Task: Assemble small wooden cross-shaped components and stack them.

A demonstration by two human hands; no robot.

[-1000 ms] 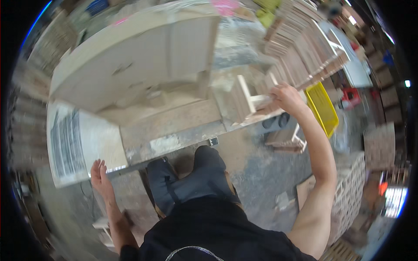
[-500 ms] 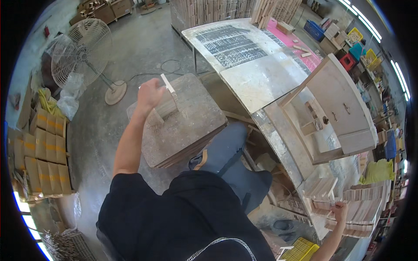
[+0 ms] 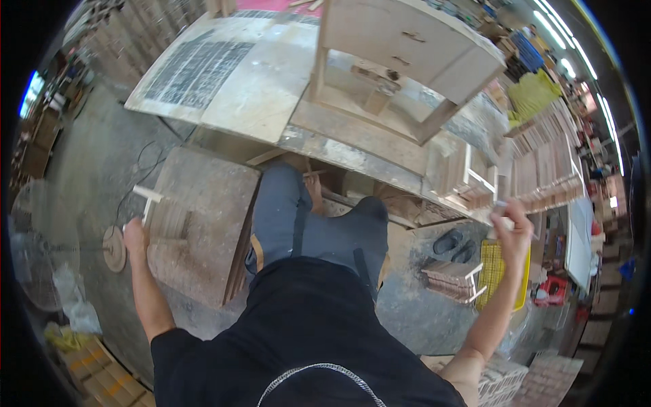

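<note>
My left hand (image 3: 135, 237) is closed at the outer end of a row of thin wooden pieces (image 3: 166, 220), beside a pale wooden strip (image 3: 148, 194). What its fingers hold, if anything, is hidden. The row lies on a stack of large worn boards (image 3: 203, 176) at my left. My right hand (image 3: 514, 224) is raised at the right, its fingers pinched around something small and pale, too blurred to name. Just beyond that hand, a bundle of wooden slats (image 3: 458, 169) with white end strips sits on the workbench (image 3: 339, 152).
A wooden cabinet-like frame (image 3: 407, 41) stands on the bench, with more stacked slats (image 3: 542, 166) to its right. On the floor at the right are dark slippers (image 3: 447, 241), a slat bundle (image 3: 447, 279) and a yellow crate (image 3: 494, 258). Cartons (image 3: 108, 370) lie lower left.
The view has swung to the right. My right hand has come away from the stacked slats at the bench's end. My left hand stays by the wooden row on the boards.
</note>
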